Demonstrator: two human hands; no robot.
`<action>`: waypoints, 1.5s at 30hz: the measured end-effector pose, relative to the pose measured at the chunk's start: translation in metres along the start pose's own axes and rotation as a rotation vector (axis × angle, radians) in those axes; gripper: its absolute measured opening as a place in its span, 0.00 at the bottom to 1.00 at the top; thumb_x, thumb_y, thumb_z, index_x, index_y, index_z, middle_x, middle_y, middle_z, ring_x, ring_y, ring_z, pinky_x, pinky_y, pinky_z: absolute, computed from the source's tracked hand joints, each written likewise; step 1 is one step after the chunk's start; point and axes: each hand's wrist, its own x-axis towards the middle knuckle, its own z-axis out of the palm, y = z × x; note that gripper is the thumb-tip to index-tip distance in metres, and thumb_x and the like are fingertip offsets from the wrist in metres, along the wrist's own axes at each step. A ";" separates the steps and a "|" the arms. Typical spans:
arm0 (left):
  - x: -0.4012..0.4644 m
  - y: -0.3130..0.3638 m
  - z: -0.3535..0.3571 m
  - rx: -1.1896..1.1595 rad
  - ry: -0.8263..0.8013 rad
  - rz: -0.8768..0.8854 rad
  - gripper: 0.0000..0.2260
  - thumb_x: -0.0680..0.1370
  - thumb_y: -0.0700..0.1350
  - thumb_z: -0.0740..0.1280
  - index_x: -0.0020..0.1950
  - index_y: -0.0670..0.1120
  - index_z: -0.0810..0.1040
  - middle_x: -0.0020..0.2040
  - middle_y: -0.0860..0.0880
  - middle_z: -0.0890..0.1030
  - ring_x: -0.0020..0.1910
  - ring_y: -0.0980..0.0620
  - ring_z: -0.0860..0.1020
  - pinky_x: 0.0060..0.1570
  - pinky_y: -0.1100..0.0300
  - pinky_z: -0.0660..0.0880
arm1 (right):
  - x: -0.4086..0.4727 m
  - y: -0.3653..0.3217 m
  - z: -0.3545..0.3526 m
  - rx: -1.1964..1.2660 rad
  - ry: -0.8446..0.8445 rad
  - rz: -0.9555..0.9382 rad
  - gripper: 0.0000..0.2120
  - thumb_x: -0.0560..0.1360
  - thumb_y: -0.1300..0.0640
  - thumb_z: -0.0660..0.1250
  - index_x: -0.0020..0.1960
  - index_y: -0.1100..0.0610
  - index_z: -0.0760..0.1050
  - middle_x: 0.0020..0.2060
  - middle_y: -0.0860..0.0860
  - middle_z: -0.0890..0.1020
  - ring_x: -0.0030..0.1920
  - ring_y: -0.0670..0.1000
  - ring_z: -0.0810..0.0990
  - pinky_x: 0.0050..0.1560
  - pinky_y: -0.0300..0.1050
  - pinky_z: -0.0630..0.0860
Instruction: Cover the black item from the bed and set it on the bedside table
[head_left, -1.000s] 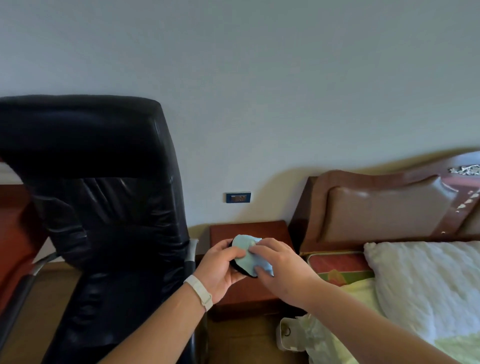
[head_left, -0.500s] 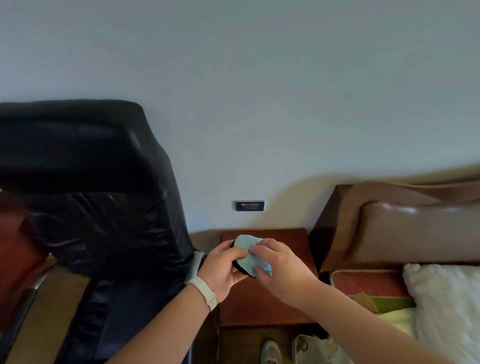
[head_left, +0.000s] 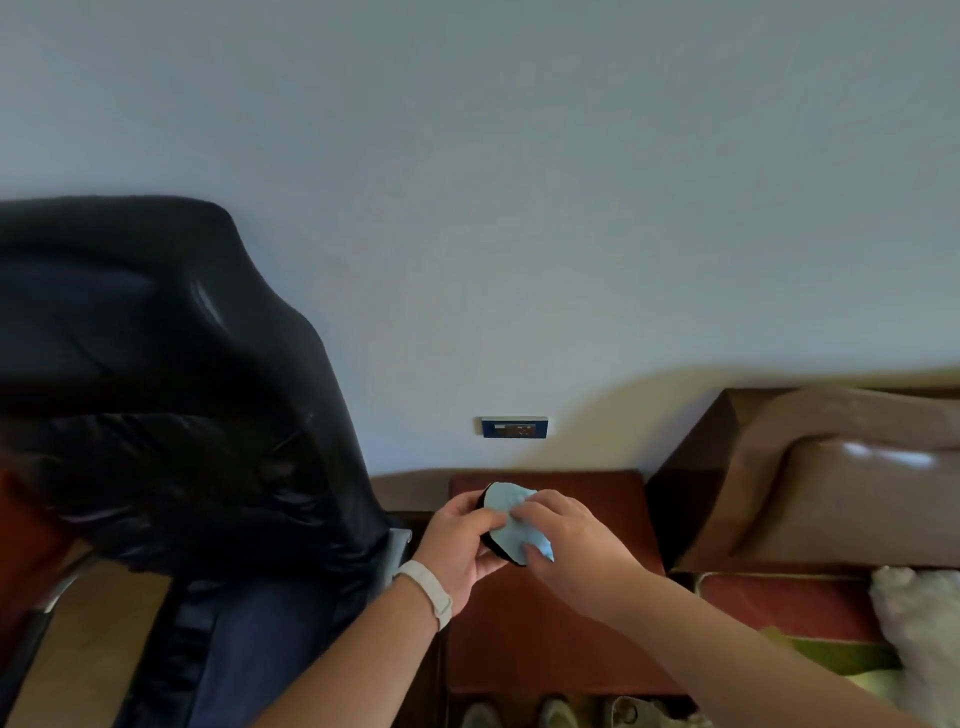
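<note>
Currently the black item (head_left: 500, 550), gripped by left hand (head_left: 461, 546) and right hand (head_left: 567, 540) under a blue cloth (head_left: 511, 514), is held just above the bedside tabletop (head_left: 582, 639).

My hands: two, left hand (head_left: 457, 540) and right hand (head_left: 571, 545). One black item (head_left: 496, 546), one blue cloth (head_left: 511, 512). One bedside table (head_left: 566, 629), one chair (head_left: 171, 415), one wall socket (head_left: 513, 427).

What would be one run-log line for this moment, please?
stage: covering | left hand: holds black item | right hand: presses light blue cloth onto it | place: above bedside table, not set down
</note>
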 end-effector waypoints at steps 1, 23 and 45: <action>0.009 0.000 -0.002 -0.006 0.003 -0.008 0.12 0.75 0.33 0.66 0.57 0.42 0.80 0.50 0.39 0.85 0.46 0.43 0.85 0.41 0.50 0.82 | 0.007 0.004 0.004 -0.005 -0.008 0.008 0.20 0.73 0.57 0.66 0.64 0.51 0.72 0.60 0.50 0.74 0.59 0.55 0.72 0.59 0.41 0.66; 0.277 -0.088 -0.074 0.050 0.087 -0.182 0.12 0.76 0.31 0.65 0.54 0.45 0.78 0.51 0.40 0.82 0.47 0.42 0.83 0.44 0.48 0.81 | 0.121 0.157 0.186 -0.103 -0.270 0.201 0.19 0.75 0.57 0.62 0.65 0.53 0.68 0.63 0.52 0.71 0.61 0.56 0.69 0.58 0.51 0.71; 0.337 -0.114 -0.116 0.888 0.404 0.053 0.10 0.72 0.48 0.71 0.51 0.48 0.77 0.46 0.44 0.84 0.43 0.43 0.82 0.47 0.46 0.81 | 0.166 0.191 0.263 -0.244 -0.319 0.178 0.18 0.73 0.65 0.61 0.62 0.55 0.67 0.59 0.55 0.68 0.54 0.57 0.67 0.52 0.52 0.74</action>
